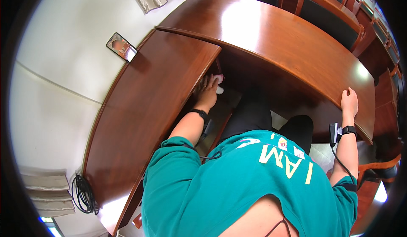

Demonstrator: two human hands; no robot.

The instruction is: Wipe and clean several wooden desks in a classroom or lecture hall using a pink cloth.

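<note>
My left hand (206, 92) reaches into the recess below the side section of the wooden desk (152, 74), its fingers stretched out. Against those fingers is a small white and pink object (219, 79), partly hidden by them; its kind is unclear, and whether I grip it cannot be told. Loosely curled, my right hand (349, 102) rests at the edge of the curved wooden desktop (305, 49), with nothing visible in it. Each wrist wears a black band, and a small cabled device (334, 134) is fixed at the right wrist.
A smartphone (121, 47) leans on the wall at the side desktop's far edge, its screen lit. A coiled black cable (83, 194) hangs by the wall. Dark-backed wooden chairs (329, 24) stand beyond the curved desktop. My legs are under the desk.
</note>
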